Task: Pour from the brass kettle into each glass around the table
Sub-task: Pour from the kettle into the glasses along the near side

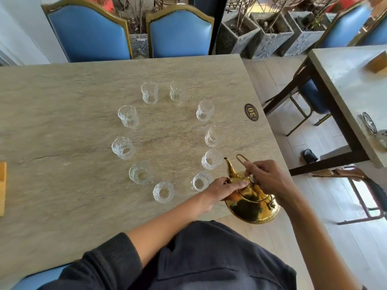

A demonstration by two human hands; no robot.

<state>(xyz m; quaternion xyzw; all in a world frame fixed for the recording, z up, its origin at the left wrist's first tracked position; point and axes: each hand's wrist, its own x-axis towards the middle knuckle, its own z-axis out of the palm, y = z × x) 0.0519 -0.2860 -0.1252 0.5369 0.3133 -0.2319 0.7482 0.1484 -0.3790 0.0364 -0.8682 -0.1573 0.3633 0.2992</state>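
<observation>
A shiny brass kettle [251, 208] hangs over the near right edge of the stone table [62, 101], its spout pointing up and left toward a glass [211, 159]. My right hand [268, 177] grips the kettle's wire handle. My left hand [223, 188] rests flat on the lid and shoulder of the kettle. Several clear cut glasses stand in a ring on the table, among them one [200, 181] right beside my left hand and another [163, 192] at the near side. I cannot tell whether they hold liquid.
A round number plate marked 30 [251, 112] lies near the table's right edge. Two blue chairs [180, 32] stand at the far side. A wooden block [2, 188] sits at the left edge. A second table [351, 86] and stone planters [270, 36] are to the right.
</observation>
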